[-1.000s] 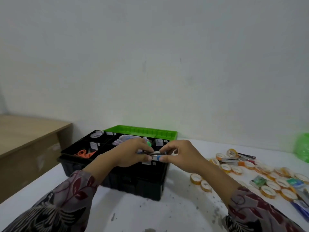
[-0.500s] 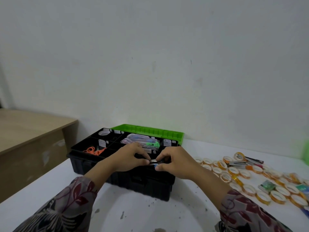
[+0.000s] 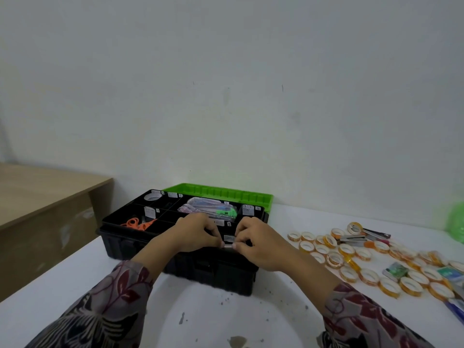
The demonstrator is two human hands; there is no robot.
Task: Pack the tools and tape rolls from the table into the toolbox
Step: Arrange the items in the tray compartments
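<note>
Toolbox [image 3: 180, 262], black with its green lid [image 3: 221, 194] open, stands on the white surface [image 3: 213, 317]. The hands, a second ago holding a small silvery tool [image 3: 228, 246] clear above it, are now down at its front rim. The left grip [image 3: 193, 234] and right grip [image 3: 256, 242] pinch the tool from either end, fingers curled, only a pale sliver showing between them. Tape rolls [image 3: 334, 258] lie scattered to the right, well apart from both hands.

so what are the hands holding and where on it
A small pale item, too hidden to identify: the left hand pinches one end, the right hand the other.
</note>
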